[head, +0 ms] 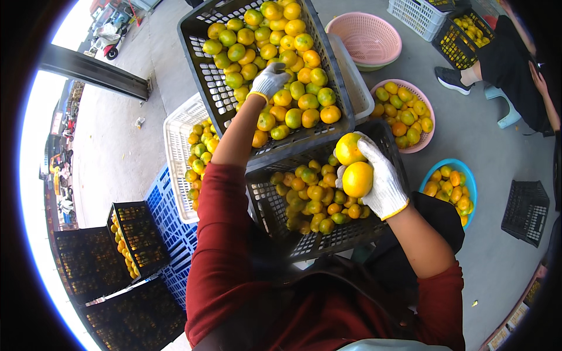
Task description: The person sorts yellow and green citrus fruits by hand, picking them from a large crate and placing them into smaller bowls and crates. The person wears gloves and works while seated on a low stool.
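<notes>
My left hand (271,81), in a white knitted glove, is over the mandarins (307,101) in the upper black plastic crate (274,149). Its fingers are apart and no fruit shows between them; some fingertips are hard to make out against the fruit. Two yellow-orange mandarins (358,179) are in my right hand (381,180), gloved the same way, with the fingers around them. That hand is above the right side of a lower black crate (298,251), which holds smaller green and orange mandarins (316,197).
A white crate (179,175) of mandarins sits on a blue plastic pallet (169,219) at left, near stacked black crates (136,311). At right are a pink basket (428,140) and a blue basin (472,175) of fruit, pink empty baskets (373,35) and a seated person (505,74).
</notes>
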The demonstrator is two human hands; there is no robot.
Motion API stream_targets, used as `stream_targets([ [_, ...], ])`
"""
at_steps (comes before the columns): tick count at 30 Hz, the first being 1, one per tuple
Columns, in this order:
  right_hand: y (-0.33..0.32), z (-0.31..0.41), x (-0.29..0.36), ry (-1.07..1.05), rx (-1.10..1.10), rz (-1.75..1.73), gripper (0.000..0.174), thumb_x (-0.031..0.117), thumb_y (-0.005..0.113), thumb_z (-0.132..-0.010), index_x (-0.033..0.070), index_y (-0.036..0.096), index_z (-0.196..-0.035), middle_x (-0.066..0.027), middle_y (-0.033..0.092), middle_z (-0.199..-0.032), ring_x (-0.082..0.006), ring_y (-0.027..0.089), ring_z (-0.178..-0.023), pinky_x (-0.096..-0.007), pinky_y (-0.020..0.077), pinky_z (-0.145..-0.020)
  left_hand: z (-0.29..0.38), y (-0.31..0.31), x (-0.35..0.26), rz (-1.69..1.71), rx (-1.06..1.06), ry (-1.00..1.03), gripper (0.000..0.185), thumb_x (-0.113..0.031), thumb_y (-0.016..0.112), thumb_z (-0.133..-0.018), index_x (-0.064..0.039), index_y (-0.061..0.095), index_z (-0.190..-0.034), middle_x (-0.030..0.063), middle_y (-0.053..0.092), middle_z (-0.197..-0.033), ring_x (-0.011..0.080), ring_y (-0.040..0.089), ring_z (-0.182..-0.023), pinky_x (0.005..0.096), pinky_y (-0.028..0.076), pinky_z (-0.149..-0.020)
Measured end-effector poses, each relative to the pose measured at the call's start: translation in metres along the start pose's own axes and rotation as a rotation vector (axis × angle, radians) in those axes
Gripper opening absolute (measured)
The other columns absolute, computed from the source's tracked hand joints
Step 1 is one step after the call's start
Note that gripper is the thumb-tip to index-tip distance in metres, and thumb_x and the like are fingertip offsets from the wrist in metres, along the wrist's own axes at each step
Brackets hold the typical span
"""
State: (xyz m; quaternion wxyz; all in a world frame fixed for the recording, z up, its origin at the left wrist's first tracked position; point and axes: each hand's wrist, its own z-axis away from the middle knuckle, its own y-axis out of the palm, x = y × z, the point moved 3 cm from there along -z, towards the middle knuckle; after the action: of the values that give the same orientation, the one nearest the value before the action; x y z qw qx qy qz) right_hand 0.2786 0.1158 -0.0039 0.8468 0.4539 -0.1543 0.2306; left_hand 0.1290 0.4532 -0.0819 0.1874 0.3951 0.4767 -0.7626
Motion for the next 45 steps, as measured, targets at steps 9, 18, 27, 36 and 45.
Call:
stream_targets([
  [9, -0.012, -0.007, 0.005, 0.006, 0.022, -0.047, 0.035, 0.026, 0.059, -0.099, 0.014, 0.048, -0.131, -0.0117, 0.059, -0.107, -0.0246, 0.066, -0.081, -0.0379, 0.0595, -0.065, -0.063, 0.015, -0.016, -0.653, -0.321, 0.054, 0.077, -0.050, 0.073, -0.077, -0.013, 0.048, -0.140, 0.0194, 0.063, -0.125, 0.0313, 0.067, -0.107, 0.0417, 0.055, -0.085],
  [18, -0.004, -0.003, 0.003, -0.021, 0.006, -0.051, 0.028, 0.026, 0.052, -0.102, 0.010, 0.053, -0.124, -0.0152, 0.062, -0.106, -0.0265, 0.064, -0.075, -0.0375, 0.0584, -0.065, 0.099, 0.004, -0.065, 1.264, 0.566, 0.161, 0.075, -0.009, 0.057, -0.090, -0.016, 0.020, -0.155, 0.0191, 0.061, -0.119, 0.0305, 0.069, -0.092, 0.0434, 0.058, -0.085],
  [27, -0.003, -0.004, -0.005, -0.011, 0.030, 0.014, 0.028, 0.028, 0.052, -0.102, 0.012, 0.052, -0.125, -0.0141, 0.062, -0.106, -0.0262, 0.065, -0.075, -0.0399, 0.0586, -0.065, 0.177, 0.001, -0.095, 1.067, 0.594, 0.121, 0.081, -0.002, 0.073, -0.082, -0.009, 0.031, -0.151, 0.0121, 0.059, -0.124, 0.0221, 0.068, -0.095, 0.0342, 0.059, -0.079],
  [36, -0.007, -0.007, 0.002, -0.076, -0.003, -0.049, 0.029, 0.029, 0.055, -0.101, 0.012, 0.052, -0.123, -0.0136, 0.061, -0.103, -0.0258, 0.065, -0.071, -0.0401, 0.0576, -0.060, 0.176, 0.017, -0.090, 0.612, 0.814, 0.411, 0.089, -0.018, 0.088, -0.072, -0.004, 0.038, -0.145, 0.0091, 0.059, -0.123, 0.0191, 0.062, -0.103, 0.0317, 0.053, -0.088],
  [45, -0.010, -0.007, 0.016, -0.075, -0.022, -0.124, 0.038, 0.036, 0.051, -0.102, 0.003, 0.053, -0.121, -0.0176, 0.064, -0.106, -0.0240, 0.065, -0.073, -0.0402, 0.0587, -0.064, -0.024, 0.033, 0.013, -0.501, -0.029, 0.121, 0.060, -0.032, 0.067, -0.081, -0.012, 0.054, -0.136, 0.0187, 0.067, -0.120, 0.0265, 0.067, -0.105, 0.0335, 0.051, -0.089],
])
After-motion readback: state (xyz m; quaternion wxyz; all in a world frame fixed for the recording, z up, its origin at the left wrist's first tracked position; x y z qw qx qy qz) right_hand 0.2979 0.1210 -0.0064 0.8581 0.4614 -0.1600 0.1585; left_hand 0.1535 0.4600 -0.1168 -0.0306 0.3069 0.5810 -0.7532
